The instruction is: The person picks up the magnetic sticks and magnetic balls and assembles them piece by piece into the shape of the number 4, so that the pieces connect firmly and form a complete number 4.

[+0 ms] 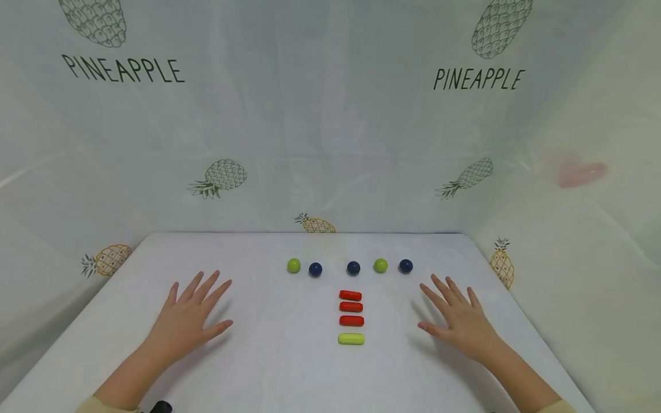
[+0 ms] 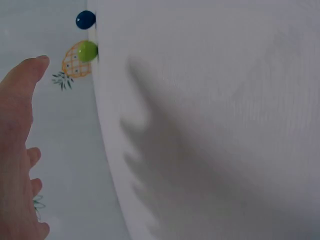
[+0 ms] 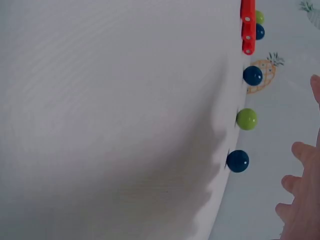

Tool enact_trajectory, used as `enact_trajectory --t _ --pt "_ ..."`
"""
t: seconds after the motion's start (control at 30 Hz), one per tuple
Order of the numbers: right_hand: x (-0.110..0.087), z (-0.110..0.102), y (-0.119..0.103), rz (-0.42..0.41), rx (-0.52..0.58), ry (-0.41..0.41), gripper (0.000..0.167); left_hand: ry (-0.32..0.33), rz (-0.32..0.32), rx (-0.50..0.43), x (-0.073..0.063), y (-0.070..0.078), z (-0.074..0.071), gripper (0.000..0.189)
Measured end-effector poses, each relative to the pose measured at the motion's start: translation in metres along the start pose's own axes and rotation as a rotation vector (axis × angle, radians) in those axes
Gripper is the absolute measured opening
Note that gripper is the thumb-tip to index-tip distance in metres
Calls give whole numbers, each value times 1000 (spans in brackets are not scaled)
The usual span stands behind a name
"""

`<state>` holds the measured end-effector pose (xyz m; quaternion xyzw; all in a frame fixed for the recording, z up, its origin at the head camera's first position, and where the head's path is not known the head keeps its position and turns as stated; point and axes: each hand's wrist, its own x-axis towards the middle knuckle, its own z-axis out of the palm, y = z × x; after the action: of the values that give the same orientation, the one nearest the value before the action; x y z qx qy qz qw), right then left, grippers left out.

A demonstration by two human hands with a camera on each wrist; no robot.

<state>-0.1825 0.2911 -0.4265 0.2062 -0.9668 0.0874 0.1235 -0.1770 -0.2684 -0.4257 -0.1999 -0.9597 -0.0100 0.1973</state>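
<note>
Plainly, both hands are empty, fingers spread: the left hand [image 1: 187, 319] hovers over the left part of the white table [image 1: 268, 367], the right hand [image 1: 463, 326] over the right. Between them, toward the far edge, a loose row runs green ball [image 1: 294, 265], blue ball [image 1: 315, 269], second blue ball [image 1: 353, 268], second green ball [image 1: 380, 265], third blue ball [image 1: 405, 266]; nearer lie the top red bar [image 1: 350, 295], middle red bar [image 1: 351, 307], bottom red bar [image 1: 352, 320] and yellow-green bar [image 1: 352, 339], stacked like rungs, slightly apart. Each wrist view crops its hand at the side; the right one also cuts the red bars at the top, where they partly hide two balls. A black object [image 1: 162, 406] by the left wrist is cut off below, too little showing to identify. On the pineapple-print cloth [image 1: 330, 126], a reddish patch [image 1: 580, 172] is too blurred to make out.
</note>
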Motion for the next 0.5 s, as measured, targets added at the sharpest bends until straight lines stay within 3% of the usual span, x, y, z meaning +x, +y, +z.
enact_trajectory --t 0.5 --pt "13 2 -24 -40 85 -18 83 -32 45 -44 10 31 2 77"
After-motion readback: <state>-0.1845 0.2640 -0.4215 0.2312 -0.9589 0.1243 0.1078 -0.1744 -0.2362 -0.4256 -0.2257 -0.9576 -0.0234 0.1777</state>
